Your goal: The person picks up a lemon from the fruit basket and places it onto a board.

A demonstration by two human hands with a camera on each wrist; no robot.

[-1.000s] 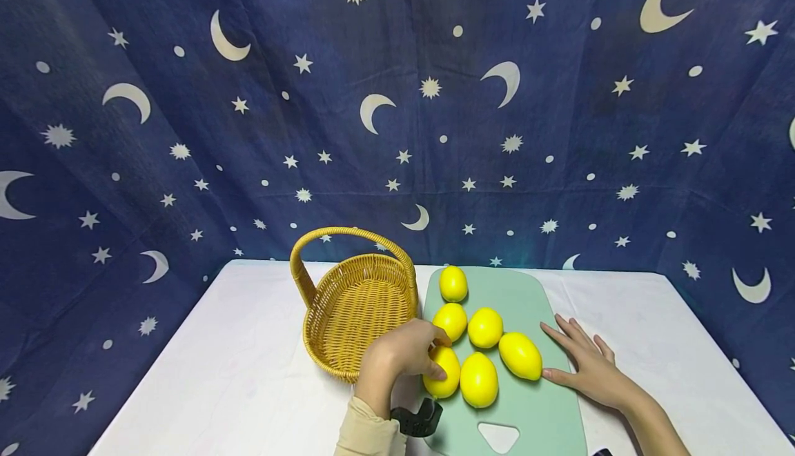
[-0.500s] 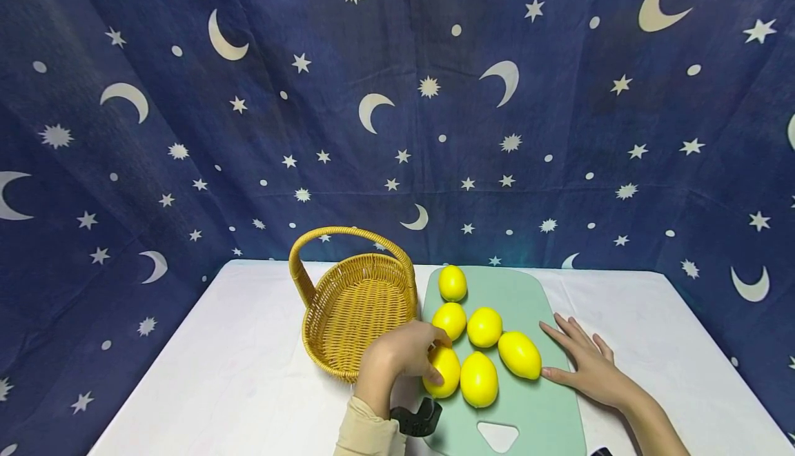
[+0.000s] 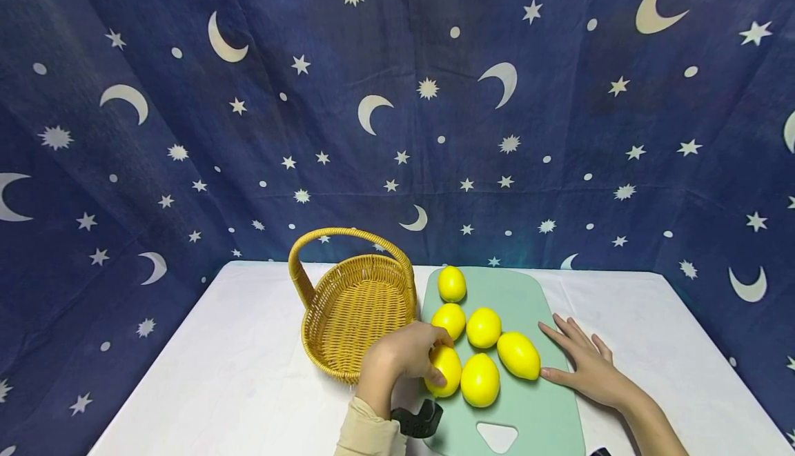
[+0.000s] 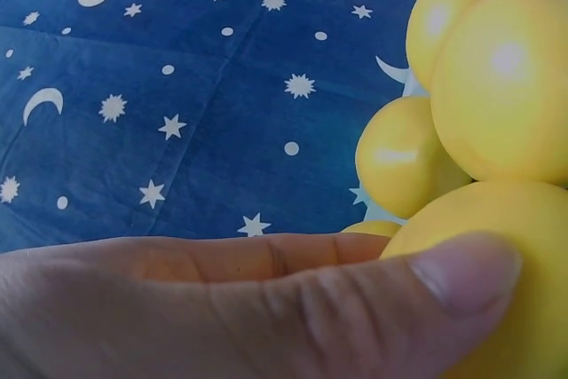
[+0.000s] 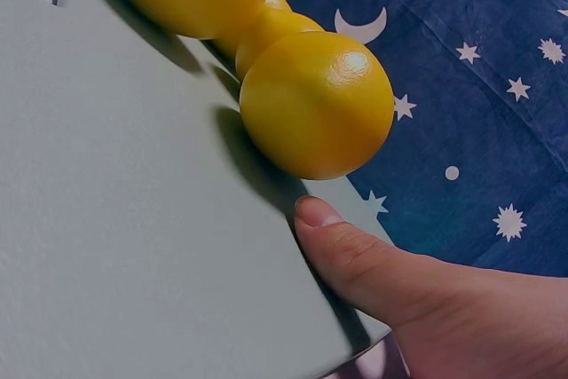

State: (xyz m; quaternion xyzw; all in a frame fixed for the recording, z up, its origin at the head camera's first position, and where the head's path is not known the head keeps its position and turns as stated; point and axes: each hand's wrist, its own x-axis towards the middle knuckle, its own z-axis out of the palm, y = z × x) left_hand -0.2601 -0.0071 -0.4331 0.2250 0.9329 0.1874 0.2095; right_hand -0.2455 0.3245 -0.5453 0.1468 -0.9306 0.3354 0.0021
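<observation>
Several yellow lemons rest on a pale green cutting board [image 3: 540,421]. My left hand [image 3: 404,352] grips the front-left lemon [image 3: 448,366], with the thumb on its near side and the fingers around its far side. Touching that fruit on its right is another lemon [image 3: 480,381]. My right hand [image 3: 586,359] lies spread over the board's right edge, its thumb beside the rightmost lemon [image 3: 519,355]. In the right wrist view the thumb [image 5: 346,246] sits just apart from that lemon [image 5: 317,106]. The left wrist view shows the left thumb [image 4: 466,277] pressed on its lemon [image 4: 532,308].
A wicker basket [image 3: 363,321] with a tall handle stands left of the board, behind the left forearm. More lemons [image 3: 452,283] lie toward the board's far end. A white cloth covers the table [image 3: 248,373], and a dark blue starry curtain [image 3: 397,97] hangs behind.
The lemon in my left hand and the one touching it have shifted very slightly right. My right hand stays in place.
</observation>
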